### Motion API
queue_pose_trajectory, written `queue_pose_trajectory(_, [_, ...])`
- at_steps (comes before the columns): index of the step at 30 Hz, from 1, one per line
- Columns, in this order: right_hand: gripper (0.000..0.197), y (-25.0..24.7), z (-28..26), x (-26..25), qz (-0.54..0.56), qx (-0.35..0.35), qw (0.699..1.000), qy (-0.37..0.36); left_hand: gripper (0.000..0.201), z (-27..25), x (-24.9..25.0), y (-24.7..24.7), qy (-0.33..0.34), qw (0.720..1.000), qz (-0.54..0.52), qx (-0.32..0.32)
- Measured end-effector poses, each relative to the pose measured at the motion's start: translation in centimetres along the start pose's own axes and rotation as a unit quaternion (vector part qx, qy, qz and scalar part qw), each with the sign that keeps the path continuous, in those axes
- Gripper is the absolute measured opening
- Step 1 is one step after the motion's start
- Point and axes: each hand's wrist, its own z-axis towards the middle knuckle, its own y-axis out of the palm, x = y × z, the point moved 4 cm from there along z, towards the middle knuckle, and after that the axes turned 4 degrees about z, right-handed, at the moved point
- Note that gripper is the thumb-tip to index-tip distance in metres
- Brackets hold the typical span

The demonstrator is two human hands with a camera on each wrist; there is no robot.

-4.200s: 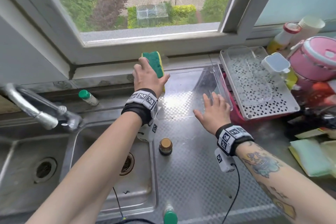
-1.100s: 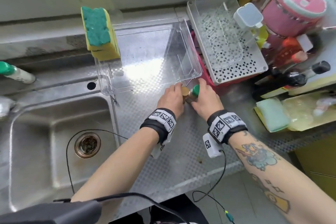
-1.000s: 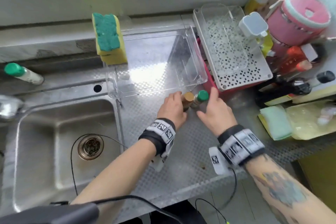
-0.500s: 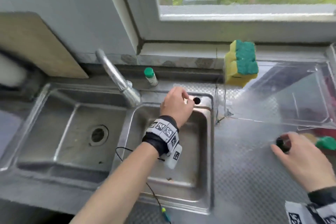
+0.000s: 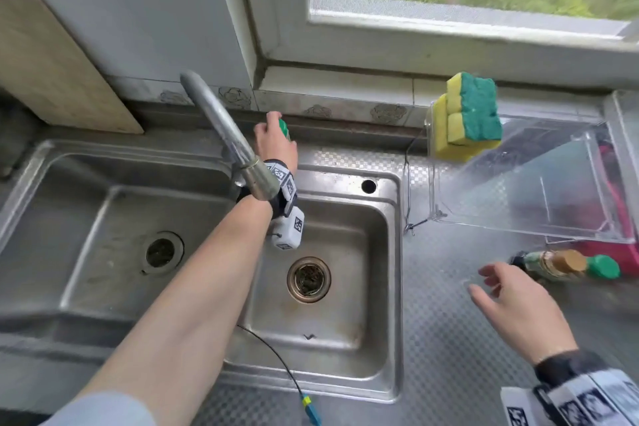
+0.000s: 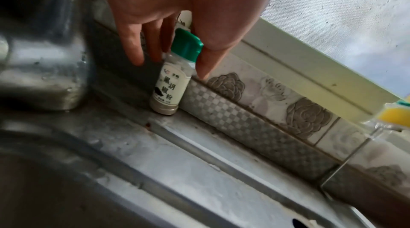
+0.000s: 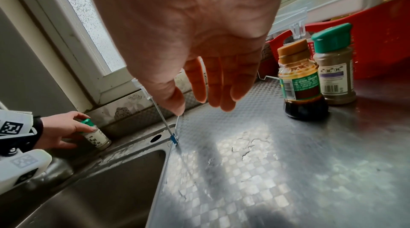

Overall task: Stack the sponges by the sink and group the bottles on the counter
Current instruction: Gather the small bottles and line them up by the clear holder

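the left hand (image 5: 275,142) reaches behind the tap, fingers (image 6: 133,46) pinching a green-capped bottle (image 6: 169,77). the right hand (image 5: 515,308) hovers at lower right, fingers loosely spread, near two bottles (image 7: 315,74) on the bench (image 7: 266,170).

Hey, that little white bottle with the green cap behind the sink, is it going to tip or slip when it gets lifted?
The white bottle is tall and narrow on a small base, so a sideways nudge would probably tip it. It looks plastic and small, likely light. The left hand has thumb and fingers around the green cap; the ledge looks wet, so the grip might slip.
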Motion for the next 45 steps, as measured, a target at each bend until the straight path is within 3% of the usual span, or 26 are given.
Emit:
queue_pose_trajectory(3, [0.03, 0.8, -0.1, -0.5, -0.001, -0.015, 1.0, 0.008, 0.032, -0.8, -0.2, -0.7, 0.018, 1.0, 0.008, 0.015])
queue_pose_trajectory(7, [0.034, 1.7, 0.4, -2.1, -0.006, -0.024, 1.0, -0.018, 0.031, -5.2, -0.4, -1.4, 0.048, 0.999, -0.005, -0.004])
queue_pose_trajectory(12, [0.036, 2.3, 0.2, -3.2, -0.002, -0.038, 0.999, -0.032, 0.041, -15.7, 0.9, -0.9, 0.141, 0.985, 0.006, -0.103])
queue_pose_trajectory(18, [0.038, 1.9, -0.7, -0.9, 0.014, -0.03, 0.999, -0.019, 0.044, -23.7, 5.2, 3.6, 0.254, 0.941, 0.014, -0.221])
queue_pose_trajectory(26, [0.037, 0.9, -2.7, 9.1, 0.032, -0.023, 0.996, 0.078, 0.038, -30.0, 13.3, 14.3, 0.386, 0.857, 0.144, -0.31])
queue_pose_trajectory(34, [0.035, 0.0, -2.5, 15.4, 0.067, -0.018, 0.99, 0.12, 0.031, -30.4, 17.3, 21.3, 0.348, 0.889, 0.154, -0.255])
queue_pose_trajectory(38, [0.034, 0.0, -1.9, 16.8, 0.076, -0.026, 0.991, 0.111, 0.03, -29.5, 17.5, 22.2, 0.315, 0.908, 0.153, -0.227])
queue_pose_trajectory(45, [0.034, -0.3, -0.6, 16.7, 0.079, -0.029, 0.993, 0.086, 0.043, -29.3, 17.5, 22.5, 0.268, 0.924, 0.121, -0.244])
